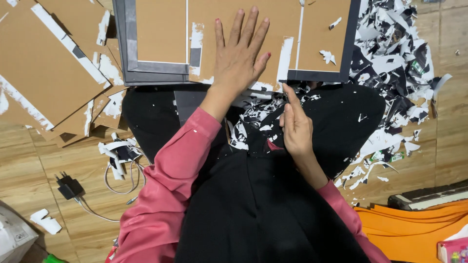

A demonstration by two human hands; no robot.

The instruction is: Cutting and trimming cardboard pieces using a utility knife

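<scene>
Wood-plank floor carries everything. Stack of brown cardboard sheets with torn white strips lies at upper left. Heap of black-and-white paper scraps spreads at upper right. Black charger with white cable sits lower left, torn white scrap near it. Orange sheets lie lower right, dark frame just beside them.
</scene>
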